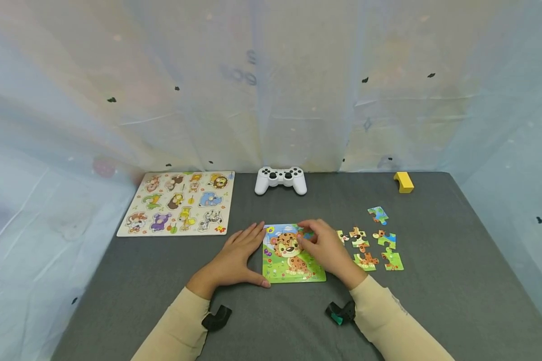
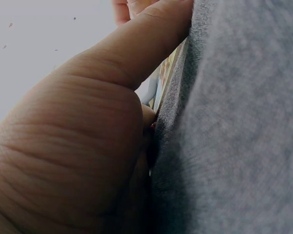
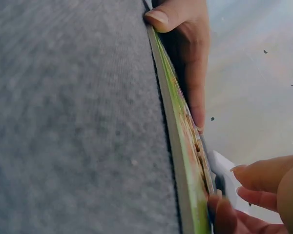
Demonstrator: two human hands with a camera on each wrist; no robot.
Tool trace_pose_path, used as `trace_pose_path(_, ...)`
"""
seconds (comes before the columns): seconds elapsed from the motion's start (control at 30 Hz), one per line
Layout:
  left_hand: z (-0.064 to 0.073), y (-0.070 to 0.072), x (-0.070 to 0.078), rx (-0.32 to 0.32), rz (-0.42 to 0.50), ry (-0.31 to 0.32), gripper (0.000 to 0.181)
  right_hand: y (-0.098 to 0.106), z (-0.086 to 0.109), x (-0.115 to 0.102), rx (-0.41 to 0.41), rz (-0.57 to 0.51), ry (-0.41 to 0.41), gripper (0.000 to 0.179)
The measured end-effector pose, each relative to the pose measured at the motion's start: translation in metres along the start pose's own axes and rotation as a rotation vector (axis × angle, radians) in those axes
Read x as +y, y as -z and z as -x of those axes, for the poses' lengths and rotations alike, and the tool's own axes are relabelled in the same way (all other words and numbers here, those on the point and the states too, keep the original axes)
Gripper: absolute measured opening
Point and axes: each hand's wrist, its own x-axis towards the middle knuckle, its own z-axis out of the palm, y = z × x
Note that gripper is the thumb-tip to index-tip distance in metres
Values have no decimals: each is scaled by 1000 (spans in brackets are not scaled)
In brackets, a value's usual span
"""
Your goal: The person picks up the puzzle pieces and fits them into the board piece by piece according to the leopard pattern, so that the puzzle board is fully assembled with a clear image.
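Note:
A square jigsaw board [image 1: 289, 271] with a spotted leopard cub on green grass lies on the grey table. My left hand [image 1: 239, 258] rests at its left side, fingers extended toward the upper corner and thumb by the lower one. Over the board's upper right part is my right hand [image 1: 327, 248], thumb and index finger bent but apart. In the right wrist view, a fingertip [image 3: 222, 214] of this hand is at the board's surface; I see no piece between the fingers. Part of the board is hidden under the right hand. Loose jigsaw pieces [image 1: 368, 261] lie to the right.
A wooden animal puzzle board [image 1: 191, 200] lies at the back left. At the back middle is a white game controller [image 1: 280, 179], with a yellow arched block [image 1: 404, 183] at the back right. Pale sheeting [image 1: 298, 100] hangs behind the table [image 1: 140, 301].

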Motion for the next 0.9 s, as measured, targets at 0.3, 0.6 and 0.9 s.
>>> trace_pose_path(0.3,0,0,0,-1,-2,-5,139,2,8,-17,-257,515,320,56)
trace_pose_path(0.6,0,1,1,-4,-2,-12,138,-3,15,-21,-336,570,256,75)
trace_pose_path(0.9,0,1,1,-3,-4,-12,138,-3,16,-21,-337,549,257,75)
